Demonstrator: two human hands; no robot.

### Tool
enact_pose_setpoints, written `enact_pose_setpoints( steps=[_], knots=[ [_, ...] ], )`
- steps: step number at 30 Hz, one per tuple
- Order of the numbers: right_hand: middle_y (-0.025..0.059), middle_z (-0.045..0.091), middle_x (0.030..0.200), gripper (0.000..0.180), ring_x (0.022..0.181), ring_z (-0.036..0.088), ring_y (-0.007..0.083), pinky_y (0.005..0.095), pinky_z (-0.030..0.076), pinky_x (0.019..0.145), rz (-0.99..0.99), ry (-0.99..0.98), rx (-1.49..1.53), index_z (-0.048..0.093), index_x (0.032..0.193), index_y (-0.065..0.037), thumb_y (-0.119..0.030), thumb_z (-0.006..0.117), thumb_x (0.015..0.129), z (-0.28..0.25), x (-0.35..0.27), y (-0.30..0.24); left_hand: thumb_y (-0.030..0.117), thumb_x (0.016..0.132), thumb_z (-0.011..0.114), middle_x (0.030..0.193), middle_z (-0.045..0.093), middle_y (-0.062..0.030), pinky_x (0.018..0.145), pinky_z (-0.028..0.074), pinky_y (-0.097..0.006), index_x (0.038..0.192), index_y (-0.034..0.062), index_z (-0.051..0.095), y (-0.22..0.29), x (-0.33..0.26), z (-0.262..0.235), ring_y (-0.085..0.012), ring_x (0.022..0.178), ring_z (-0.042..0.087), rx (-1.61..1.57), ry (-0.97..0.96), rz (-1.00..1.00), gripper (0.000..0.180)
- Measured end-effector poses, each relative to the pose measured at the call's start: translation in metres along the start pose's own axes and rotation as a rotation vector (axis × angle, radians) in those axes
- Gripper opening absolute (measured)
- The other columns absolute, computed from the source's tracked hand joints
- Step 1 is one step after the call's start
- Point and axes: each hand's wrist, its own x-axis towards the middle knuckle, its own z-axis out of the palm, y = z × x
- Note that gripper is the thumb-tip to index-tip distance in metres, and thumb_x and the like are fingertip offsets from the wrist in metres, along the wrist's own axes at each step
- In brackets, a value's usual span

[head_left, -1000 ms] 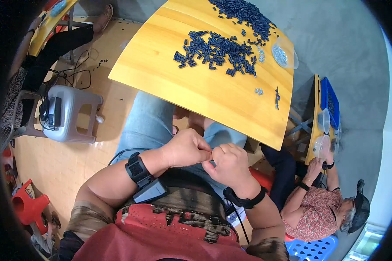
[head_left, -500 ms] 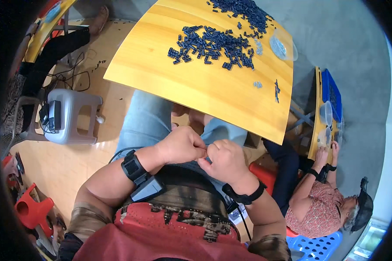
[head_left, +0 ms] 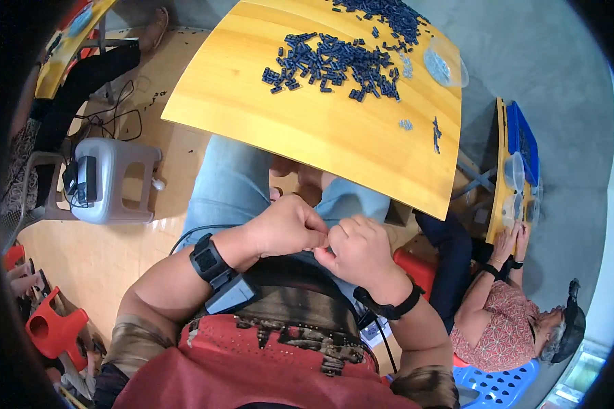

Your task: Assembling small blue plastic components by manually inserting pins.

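Observation:
Fingertip to fingertip, my left hand (head_left: 288,228) and my right hand (head_left: 359,251) meet over my lap, both closed in a pinch. Whatever lies between the fingers is too small or hidden to name. Beyond them stands a yellow wooden table (head_left: 252,102). A heap of small dark blue-black plastic pieces (head_left: 334,63) is spread on it, with a larger heap (head_left: 389,17) behind. Near the table's right edge lie a little cluster of small silvery pieces (head_left: 405,125) and a short row of thin dark pieces (head_left: 436,135).
A clear plastic tub (head_left: 440,65) with pale contents sits at the table's far right. To the left is a grey stool (head_left: 106,180) with a black device on it. A co-worker (head_left: 498,320) handles tubs at another table on the right. A red stool (head_left: 51,327) stands lower left.
My hands stay pinched together, with only a slight shift of the fingers. The view has tilted a little, so the table sits slightly higher.

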Motion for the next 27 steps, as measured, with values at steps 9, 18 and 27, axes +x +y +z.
enact_pose_setpoints(
  steps=[9, 18, 27],
  knots=[
    [0.0076, 0.055, 0.065, 0.026, 0.063, 0.057, 0.0264, 0.0379, 0.046, 0.057, -0.006, 0.068, 0.063, 0.055, 0.064, -0.007, -0.025, 0.074, 0.065, 0.009, -0.010, -0.004, 0.010, 0.070, 0.066, 0.058, 0.061, -0.0138, 0.054, 0.044, -0.030, 0.075, 0.0026, 0.072, 0.007, -0.005, 0.000, -0.0158, 0.053, 0.057, 0.181, 0.002, 0.139, 0.011],
    [0.0102, 0.059, 0.071, 0.028, 0.072, 0.059, 0.0280, 0.0385, 0.048, 0.063, 0.101, -0.023, -0.025, 0.059, 0.069, -0.005, -0.026, 0.076, 0.064, 0.003, 0.014, -0.010, 0.009, 0.073, 0.064, 0.058, 0.062, -0.0103, 0.052, 0.044, -0.028, 0.075, 0.0024, 0.072, -0.001, -0.001, -0.008, -0.0129, 0.053, 0.056, 0.111, 0.162, 0.153, 0.011],
    [0.0101, 0.060, 0.074, 0.025, 0.076, 0.060, 0.0278, 0.0393, 0.048, 0.067, 0.134, -0.041, -0.066, 0.060, 0.071, -0.006, -0.026, 0.074, 0.069, -0.018, 0.016, -0.008, 0.007, 0.078, 0.068, 0.056, 0.062, -0.0044, 0.050, 0.042, -0.025, 0.075, -0.0022, 0.072, 0.014, -0.008, -0.003, -0.0072, 0.051, 0.052, -0.150, 0.159, 0.057, 0.011]
  ],
)
